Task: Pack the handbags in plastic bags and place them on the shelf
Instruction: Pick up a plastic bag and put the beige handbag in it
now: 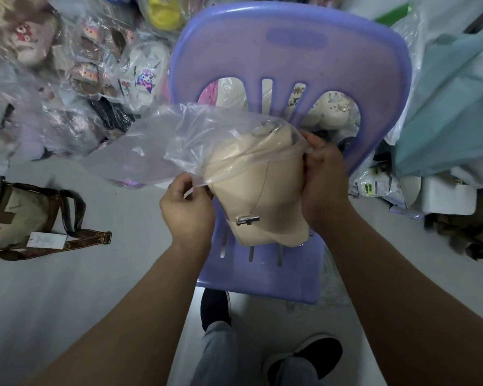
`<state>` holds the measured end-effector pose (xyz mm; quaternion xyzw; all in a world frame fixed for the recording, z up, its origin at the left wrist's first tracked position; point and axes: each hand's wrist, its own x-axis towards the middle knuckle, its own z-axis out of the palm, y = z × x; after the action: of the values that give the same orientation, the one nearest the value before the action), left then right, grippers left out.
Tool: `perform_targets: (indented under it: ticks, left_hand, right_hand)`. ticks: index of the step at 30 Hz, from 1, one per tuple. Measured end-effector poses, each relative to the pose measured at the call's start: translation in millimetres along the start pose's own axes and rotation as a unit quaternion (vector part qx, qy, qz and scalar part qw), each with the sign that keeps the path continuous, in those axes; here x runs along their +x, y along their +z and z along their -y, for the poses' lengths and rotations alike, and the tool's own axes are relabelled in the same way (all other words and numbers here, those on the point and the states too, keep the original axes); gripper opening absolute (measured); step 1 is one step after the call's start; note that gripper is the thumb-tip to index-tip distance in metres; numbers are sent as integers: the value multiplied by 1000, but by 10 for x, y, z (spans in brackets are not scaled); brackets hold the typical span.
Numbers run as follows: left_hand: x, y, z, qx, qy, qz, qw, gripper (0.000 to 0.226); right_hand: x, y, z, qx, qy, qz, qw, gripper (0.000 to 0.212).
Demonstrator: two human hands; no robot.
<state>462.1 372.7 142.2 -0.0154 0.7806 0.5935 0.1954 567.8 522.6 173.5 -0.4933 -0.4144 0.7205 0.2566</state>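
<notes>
Beige handbag point(258, 190) half inside plastic bag point(179, 140) over chair point(290, 65) seat; left hand point(186, 207) and right hand point(322, 188) pinch the bag mouth. Brown handbag point(20, 218) unpacked; shelving pending.

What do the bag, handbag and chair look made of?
Bag: thin clear plastic film, glossy and crinkled, see-through.
Handbag: smooth beige leather or imitation, cannot tell which; soft sheen, seam line, shiny metal clasp.
Chair: moulded purple plastic, slight gloss, slots cut through.
</notes>
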Motion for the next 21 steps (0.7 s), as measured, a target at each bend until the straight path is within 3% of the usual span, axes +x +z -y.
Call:
perform_targets:
  ticks: [4,6,11,14,18,21]
  left_hand:
    - [13,0,-85,-171,-156,44,972,38]
    - [96,-17,-126,-217,-223,47,949,33]
    - [205,58,-190,-94,-183,93,974,18]
    - [264,93,-234,-109,-213,111,964,14]
    - [375,88,-273,-140,-245,160,946,32]
    - [417,86,-323,-85,-227,155,958,21]
  right_hand:
    - [81,-9,-57,-36,-11,-61,997,48]
    - [106,-27,-99,-36,-14,-77,996,41]
    - [153,-51,-108,-37,-16,-86,995,31]
    - [135,-54,-108,-49,-25,-78,995,31]
    - [96,-56,-144,-61,-53,-76,994,27]
    - [75,-80,-176,-67,-64,-68,993,29]
